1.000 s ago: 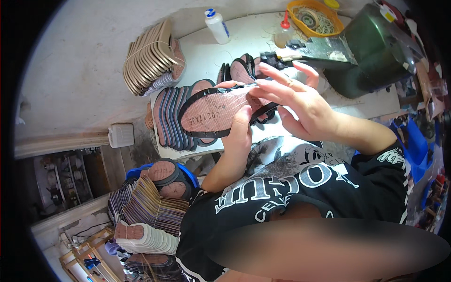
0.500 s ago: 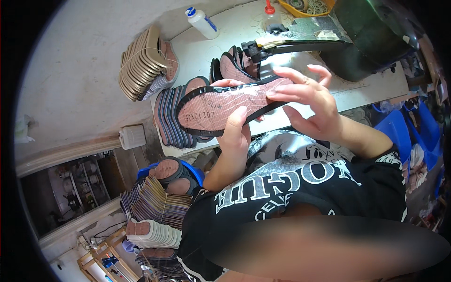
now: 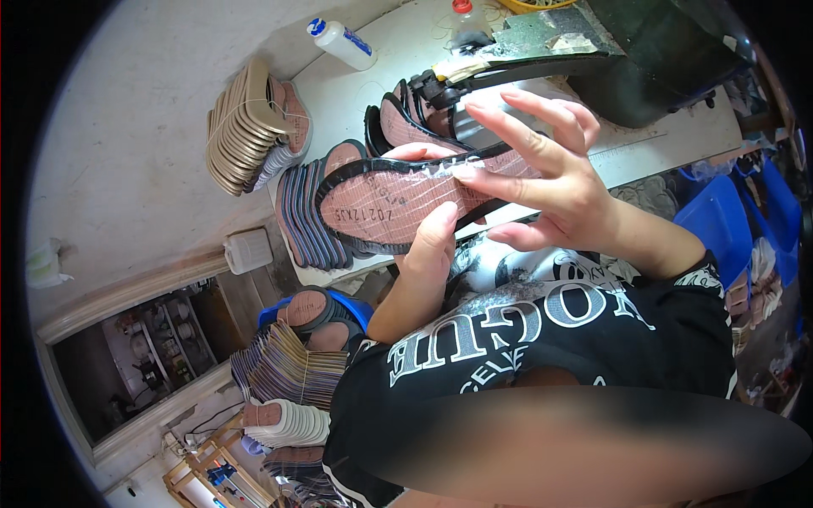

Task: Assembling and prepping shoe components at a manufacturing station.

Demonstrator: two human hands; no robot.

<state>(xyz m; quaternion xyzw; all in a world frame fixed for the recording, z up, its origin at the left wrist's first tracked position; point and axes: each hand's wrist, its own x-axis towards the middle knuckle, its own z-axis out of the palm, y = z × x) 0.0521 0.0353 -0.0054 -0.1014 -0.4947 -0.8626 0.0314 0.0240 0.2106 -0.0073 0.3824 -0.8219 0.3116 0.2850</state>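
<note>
A pinkish-brown shoe sole with a black rim [image 3: 398,207] is held up in front of the person's chest, above the near edge of the pale work surface [image 3: 356,93], its patterned underside facing the camera; the left hand [image 3: 428,254] grips it from below, thumb pressed on the underside near the near rim and fingers wrapped behind; the right hand [image 3: 550,182] is spread open, fingers fanned, fingertips [image 3: 464,173] resting on the sole's right end and on the clear film there, not clenched round it; beneath the held sole, a row of similar soles standing on edge [image 3: 309,216] sits at the surface's near-left corner, and more soles with black straps [image 3: 406,118] lie just behind, toward the middle; a bundle of tan flat insoles [image 3: 246,127] leans off the surface's left edge; a white squeeze bottle with a blue cap [image 3: 343,42] lies at the far-left corner; a small bottle with a red cap [image 3: 466,21] stands at the far edge; a dark green machine [image 3: 669,59] occupies the far-right part; below the surface, stacked soles in a blue tub [image 3: 313,317] and a fanned pile of thin insoles [image 3: 288,372] rest lower left.
</note>
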